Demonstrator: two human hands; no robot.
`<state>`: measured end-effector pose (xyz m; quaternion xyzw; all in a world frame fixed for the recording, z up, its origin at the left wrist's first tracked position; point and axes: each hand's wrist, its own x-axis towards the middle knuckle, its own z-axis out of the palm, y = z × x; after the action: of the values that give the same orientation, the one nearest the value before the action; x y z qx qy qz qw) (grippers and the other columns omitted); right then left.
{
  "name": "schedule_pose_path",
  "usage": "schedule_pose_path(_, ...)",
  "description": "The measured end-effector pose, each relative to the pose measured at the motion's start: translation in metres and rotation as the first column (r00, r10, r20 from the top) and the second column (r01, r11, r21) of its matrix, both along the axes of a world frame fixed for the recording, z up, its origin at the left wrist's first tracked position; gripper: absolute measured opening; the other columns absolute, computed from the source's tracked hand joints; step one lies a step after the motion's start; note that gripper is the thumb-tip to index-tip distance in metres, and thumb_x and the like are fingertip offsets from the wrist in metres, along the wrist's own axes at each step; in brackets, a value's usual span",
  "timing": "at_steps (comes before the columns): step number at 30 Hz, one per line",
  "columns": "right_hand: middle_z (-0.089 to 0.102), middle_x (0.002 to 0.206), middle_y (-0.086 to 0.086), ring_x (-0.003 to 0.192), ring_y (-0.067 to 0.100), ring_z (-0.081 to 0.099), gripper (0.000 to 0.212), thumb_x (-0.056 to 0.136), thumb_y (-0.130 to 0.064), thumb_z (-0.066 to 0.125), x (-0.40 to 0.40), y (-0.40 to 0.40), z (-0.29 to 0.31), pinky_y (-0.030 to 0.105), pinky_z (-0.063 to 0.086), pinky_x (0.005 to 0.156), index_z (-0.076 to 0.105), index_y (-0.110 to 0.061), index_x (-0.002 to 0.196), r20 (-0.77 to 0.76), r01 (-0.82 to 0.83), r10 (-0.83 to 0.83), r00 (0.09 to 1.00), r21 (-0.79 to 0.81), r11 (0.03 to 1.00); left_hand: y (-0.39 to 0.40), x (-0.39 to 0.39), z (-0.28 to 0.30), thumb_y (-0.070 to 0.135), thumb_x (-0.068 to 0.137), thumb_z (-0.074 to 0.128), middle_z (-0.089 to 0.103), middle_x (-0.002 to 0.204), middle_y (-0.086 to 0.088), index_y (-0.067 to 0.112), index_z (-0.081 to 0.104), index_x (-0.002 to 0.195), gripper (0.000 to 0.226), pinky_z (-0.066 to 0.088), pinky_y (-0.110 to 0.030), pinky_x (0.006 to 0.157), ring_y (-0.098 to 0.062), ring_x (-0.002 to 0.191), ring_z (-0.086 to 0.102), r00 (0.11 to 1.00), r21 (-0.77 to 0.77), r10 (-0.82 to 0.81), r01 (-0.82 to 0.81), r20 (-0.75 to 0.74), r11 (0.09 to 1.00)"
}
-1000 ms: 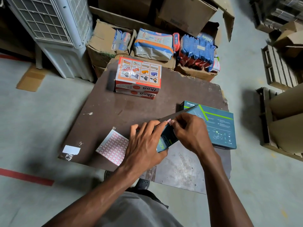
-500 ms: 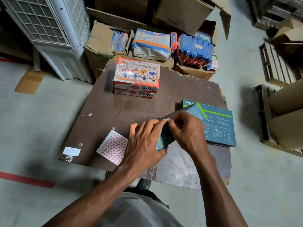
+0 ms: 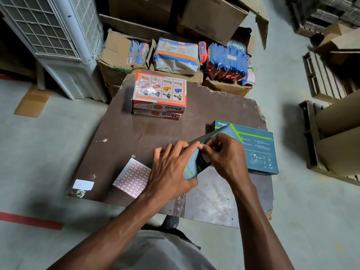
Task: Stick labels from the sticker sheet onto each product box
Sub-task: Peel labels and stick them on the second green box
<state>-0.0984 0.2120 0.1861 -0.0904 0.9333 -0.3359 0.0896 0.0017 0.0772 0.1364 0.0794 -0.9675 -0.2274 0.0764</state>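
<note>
The sticker sheet [image 3: 132,179] lay near the board's [image 3: 120,137] front-left corner. Beside it, the left hand [image 3: 171,170] clamped the tilted teal box [image 3: 196,165] while the right hand [image 3: 224,156] pinched a label at its top edge; firm, flat rubbing would seat it best.

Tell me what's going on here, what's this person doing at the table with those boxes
A person is labelling product boxes at a low brown table. The left hand holds a teal box tilted up on edge, while the right hand presses at its top edge, apparently sticking on a small label. The sticker sheet lies flat on the table beside the left hand. Another teal box lies flat to the right, and two stacked Ikon boxes sit at the far side.
</note>
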Motion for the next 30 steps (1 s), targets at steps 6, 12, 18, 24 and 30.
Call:
schedule_pose_path(6, 0.066, 0.083, -0.009, 0.070, 0.012, 0.062, 0.012, 0.095, -0.028, 0.069, 0.009, 0.005, -0.013, 0.045, 0.055, 0.067, 0.078, -0.029, 0.101, -0.257, -0.216, 0.185, 0.949, -0.098, 0.972, -0.007, -0.004, 0.000, 0.059, 0.061, 0.070, 0.049, 0.125, 0.013, 0.038, 0.046, 0.144, 0.089, 0.039, -0.041, 0.093, -0.015, 0.110, 0.056, 0.999, 0.033, 0.038, -0.038, -0.014, 0.999)
schedule_pose_path(12, 0.064, 0.101, -0.004, 0.088, 0.023, 0.062, 0.028, 0.093, -0.031, 0.062, 0.026, 0.006, -0.022, 0.044, 0.041, 0.084, 0.078, -0.032, 0.116, -0.375, -0.205, 0.270, 0.887, 0.205, 0.957, -0.011, -0.007, 0.004, 0.061, 0.061, 0.068, 0.050, 0.125, 0.017, 0.041, 0.044, 0.141, 0.086, 0.037, -0.039, 0.099, -0.011, 0.117, 0.055, 0.999, 0.074, 0.035, -0.036, 0.016, 0.997)
schedule_pose_path(18, 0.074, 0.093, -0.008, 0.078, 0.023, 0.067, 0.020, 0.092, -0.019, 0.067, 0.011, 0.009, -0.014, 0.051, 0.049, 0.080, 0.078, -0.029, 0.106, -0.402, -0.220, 0.240, 0.884, 0.096, 0.971, -0.012, -0.004, 0.001, 0.061, 0.060, 0.071, 0.057, 0.123, 0.016, 0.037, 0.052, 0.133, 0.080, 0.038, -0.039, 0.096, -0.012, 0.112, 0.058, 0.994, 0.077, 0.101, -0.099, -0.031, 0.992)
schedule_pose_path(24, 0.071, 0.103, -0.009, 0.086, 0.021, 0.060, 0.025, 0.091, -0.032, 0.063, 0.015, 0.002, -0.013, 0.044, 0.040, 0.082, 0.079, -0.035, 0.110, -0.437, -0.253, 0.349, 0.829, 0.264, 0.931, -0.021, -0.005, 0.002, 0.062, 0.064, 0.072, 0.059, 0.122, 0.017, 0.037, 0.045, 0.140, 0.084, 0.036, -0.038, 0.097, -0.010, 0.113, 0.058, 0.992, 0.116, 0.119, -0.115, -0.028, 0.987)
schedule_pose_path(30, 0.071, 0.098, -0.010, 0.086, 0.024, 0.057, 0.020, 0.093, -0.032, 0.065, 0.010, -0.010, -0.011, 0.040, 0.037, 0.081, 0.078, -0.036, 0.107, -0.447, -0.234, 0.334, 0.829, 0.265, 0.935, -0.024, -0.007, 0.004, 0.065, 0.066, 0.068, 0.052, 0.127, 0.016, 0.042, 0.041, 0.147, 0.088, 0.036, -0.040, 0.097, -0.012, 0.115, 0.055, 0.997, 0.069, 0.079, -0.081, 0.021, 0.994)
